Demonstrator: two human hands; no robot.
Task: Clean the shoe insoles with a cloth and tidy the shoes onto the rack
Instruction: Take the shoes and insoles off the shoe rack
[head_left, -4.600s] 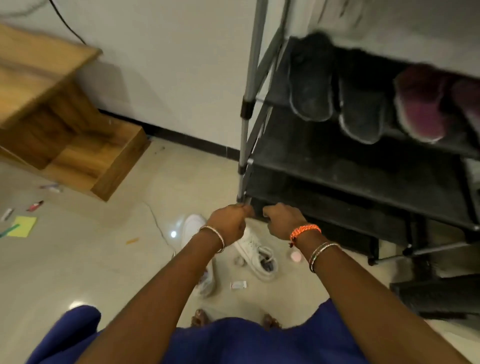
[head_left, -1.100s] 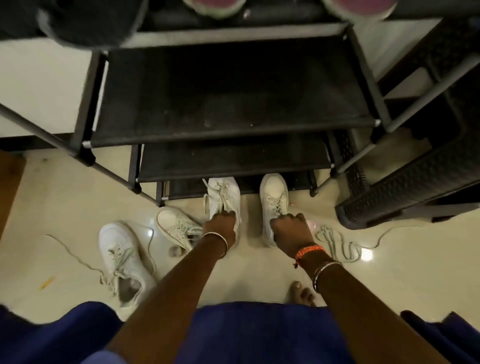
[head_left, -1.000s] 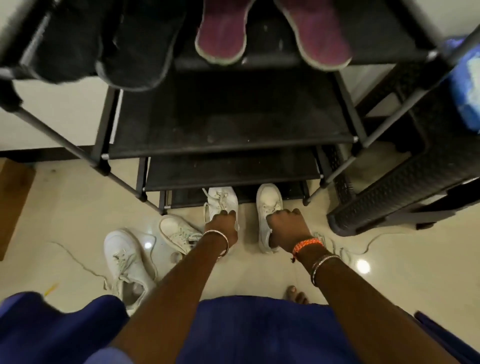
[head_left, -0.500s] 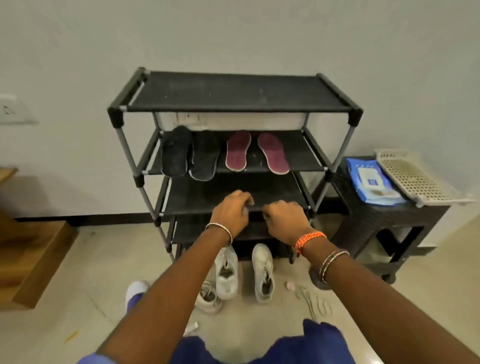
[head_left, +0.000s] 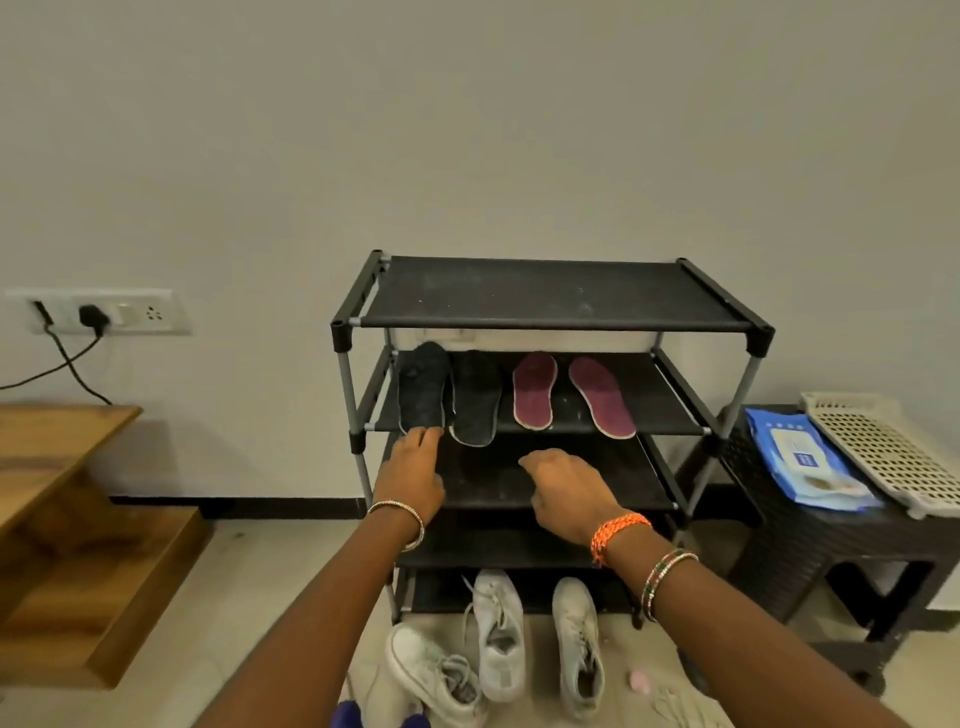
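A second ago both hands were down at the floor setting a pair of white shoes toe-first against the rack; now they are up at shelf height and empty, so that pair reads as parked and the insoles look like the next job. At nine o'clock of the rack (head_left: 553, 293), the left hand (head_left: 413, 470) reaches with fingers loosely extended, its fingertips (head_left: 423, 434) touching or just short of the heel of the left black insole (head_left: 423, 387). The second black insole (head_left: 475, 397) and two maroon insoles (head_left: 535, 389) lie further right on the same shelf. The right hand (head_left: 569, 488) hovers relaxed, fingers half-curled, gripping nothing. The white shoes (head_left: 498, 631) stand at six o'clock, below the rack; wipes (head_left: 800, 457) lie at three o'clock.
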